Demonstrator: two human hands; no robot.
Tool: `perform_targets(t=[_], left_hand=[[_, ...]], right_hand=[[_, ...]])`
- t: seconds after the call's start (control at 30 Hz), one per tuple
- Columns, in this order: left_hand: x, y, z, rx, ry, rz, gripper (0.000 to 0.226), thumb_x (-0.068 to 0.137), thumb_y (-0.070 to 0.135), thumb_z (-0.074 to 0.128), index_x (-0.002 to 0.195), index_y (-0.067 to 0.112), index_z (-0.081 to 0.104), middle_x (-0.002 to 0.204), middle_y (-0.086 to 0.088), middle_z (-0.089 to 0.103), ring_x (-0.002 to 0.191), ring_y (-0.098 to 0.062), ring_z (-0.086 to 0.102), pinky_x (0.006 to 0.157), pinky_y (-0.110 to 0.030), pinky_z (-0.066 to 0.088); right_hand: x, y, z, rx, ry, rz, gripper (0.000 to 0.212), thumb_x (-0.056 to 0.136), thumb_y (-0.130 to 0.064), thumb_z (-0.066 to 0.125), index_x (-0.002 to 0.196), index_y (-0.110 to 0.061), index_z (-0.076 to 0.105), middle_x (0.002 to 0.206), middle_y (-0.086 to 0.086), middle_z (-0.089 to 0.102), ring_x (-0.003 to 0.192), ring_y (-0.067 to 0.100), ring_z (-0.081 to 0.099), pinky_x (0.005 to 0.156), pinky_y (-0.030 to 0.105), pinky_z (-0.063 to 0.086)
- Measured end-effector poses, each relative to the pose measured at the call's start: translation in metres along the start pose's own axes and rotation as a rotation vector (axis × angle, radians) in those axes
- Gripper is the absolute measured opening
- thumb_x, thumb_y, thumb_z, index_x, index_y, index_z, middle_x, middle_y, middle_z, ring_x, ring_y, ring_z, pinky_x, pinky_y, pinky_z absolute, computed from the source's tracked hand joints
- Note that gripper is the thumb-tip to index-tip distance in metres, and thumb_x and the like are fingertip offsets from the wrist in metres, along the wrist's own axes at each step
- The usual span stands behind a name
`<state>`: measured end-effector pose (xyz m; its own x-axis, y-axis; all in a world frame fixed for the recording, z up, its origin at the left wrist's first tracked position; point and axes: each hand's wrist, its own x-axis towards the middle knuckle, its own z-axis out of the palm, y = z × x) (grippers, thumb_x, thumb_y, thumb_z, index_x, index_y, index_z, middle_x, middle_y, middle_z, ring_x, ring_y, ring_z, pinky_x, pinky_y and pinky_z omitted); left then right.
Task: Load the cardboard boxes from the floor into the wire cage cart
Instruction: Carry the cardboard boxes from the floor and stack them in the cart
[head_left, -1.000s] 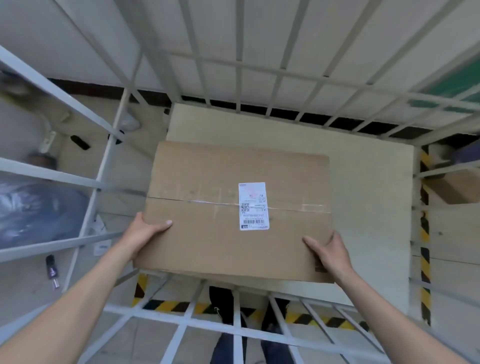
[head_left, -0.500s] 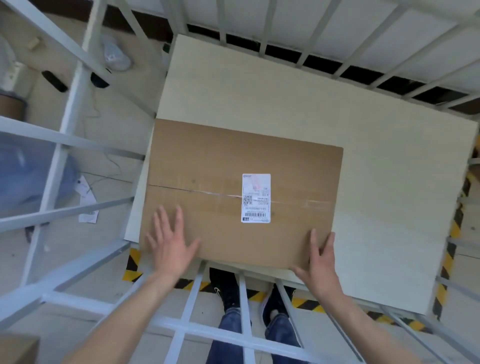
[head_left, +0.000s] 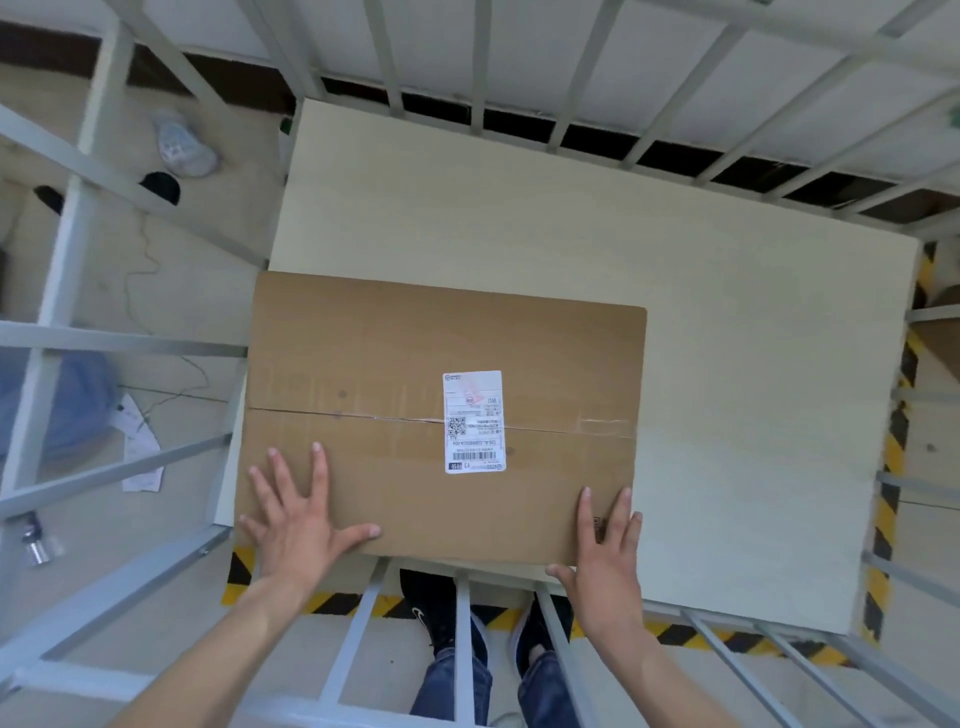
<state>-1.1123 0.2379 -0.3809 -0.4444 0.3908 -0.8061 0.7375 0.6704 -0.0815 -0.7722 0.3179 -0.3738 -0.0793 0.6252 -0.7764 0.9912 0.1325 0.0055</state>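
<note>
In the cart's near-left corner, cardboard box (head_left: 441, 415) lies flat; left hand (head_left: 298, 525) and right hand (head_left: 605, 561), fingers spread, press its near edge, likely squaring it up.

You have one white rectangular paper shipping label (head_left: 472, 421) on the top of the flat brown cardboard box (head_left: 415, 353), right of centre and lying across its taped seam. The label carries a QR code, a barcode near its near end, a faint red stamp at its far end, and small print too fine to read. Two larger letters look like "WU". A small dark printed mark (head_left: 600, 525) near the box's near right corner is illegible.
</note>
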Motion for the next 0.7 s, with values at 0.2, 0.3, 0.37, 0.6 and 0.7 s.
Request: perform_targets(t=[0.2, 0.3, 0.37, 0.6, 0.7], left_hand=[[-0.005, 0.050, -0.007, -0.021, 0.024, 0.045, 0.141, 0.047, 0.095, 0.044, 0.139, 0.036, -0.047, 0.145, -0.015, -0.051, 0.143, -0.044, -0.033, 0.111, -0.073, 0.014], [-0.007, 0.103, -0.014, -0.011, 0.046, 0.101, 0.141, 0.051, 0.093, 0.048, 0.140, 0.034, -0.044, 0.144, -0.015, -0.050, 0.144, -0.046, -0.030, 0.110, -0.075, 0.014], [-0.007, 0.145, -0.017, 0.001, 0.064, 0.139, 0.142, 0.054, 0.092, 0.053, 0.144, 0.033, -0.040, 0.149, -0.016, -0.046, 0.144, -0.047, -0.029, 0.108, -0.076, 0.014], [-0.017, 0.308, -0.015, 0.032, 0.097, 0.204, 0.139, 0.060, 0.088, 0.062, 0.152, 0.033, -0.027, 0.158, -0.020, -0.033, 0.145, -0.050, -0.025, 0.104, -0.078, 0.020], [-0.024, 0.376, -0.016, 0.012, 0.115, 0.225, 0.140, 0.060, 0.085, 0.066, 0.153, 0.032, -0.024, 0.159, -0.020, -0.031, 0.145, -0.050, -0.025, 0.104, -0.079, 0.021]], right_hand=[[0.015, 0.038, -0.010, -0.004, 0.030, 0.036, 0.109, 0.093, -0.064, 0.046, 0.143, -0.020, -0.041, 0.150, 0.029, -0.042, 0.149, 0.051, -0.012, 0.122, 0.045, 0.022], [0.026, 0.079, -0.025, 0.073, 0.052, 0.068, 0.111, 0.094, -0.059, 0.053, 0.141, -0.024, -0.041, 0.152, 0.022, -0.044, 0.150, 0.048, -0.013, 0.119, 0.044, 0.030], [0.035, 0.111, -0.037, 0.113, 0.076, 0.100, 0.110, 0.094, -0.054, 0.056, 0.145, -0.026, -0.037, 0.155, 0.018, -0.042, 0.150, 0.046, -0.012, 0.115, 0.045, 0.037], [0.069, 0.228, -0.084, 0.148, 0.152, 0.250, 0.084, 0.104, -0.037, 0.048, 0.158, -0.028, -0.016, 0.164, 0.012, -0.025, 0.152, 0.042, -0.009, 0.107, 0.043, 0.045], [0.083, 0.267, -0.111, 0.147, 0.198, 0.320, 0.082, 0.102, -0.013, 0.047, 0.160, -0.026, -0.009, 0.166, 0.014, -0.016, 0.152, 0.042, -0.005, 0.105, 0.043, 0.047]])
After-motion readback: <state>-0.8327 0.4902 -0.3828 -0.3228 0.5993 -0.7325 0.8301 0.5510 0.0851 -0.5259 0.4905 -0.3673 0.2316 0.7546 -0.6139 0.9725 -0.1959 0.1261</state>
